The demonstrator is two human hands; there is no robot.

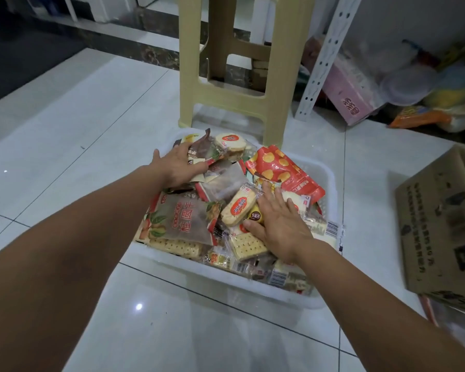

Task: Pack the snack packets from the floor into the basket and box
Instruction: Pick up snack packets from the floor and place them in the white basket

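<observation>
A white plastic basket (258, 287) stands on the tiled floor, heaped with several snack packets. My left hand (176, 165) lies flat on a brown packet (199, 153) at the far left of the heap. My right hand (279, 224) presses with spread fingers on cracker packets (246, 244) at the near right. A red pouch with orange dots (282, 170) lies on top at the back right, and a large brown dried-fruit bag (183, 218) lies at the near left. A cardboard box (440, 224) stands to the right, its inside hidden.
A beige plastic stool (242, 63) stands just behind the basket. At the back right are a white perforated metal post (325, 57), a pink box (349, 95), plastic containers and an orange packet (419, 118). Bare floor tiles lie left and in front.
</observation>
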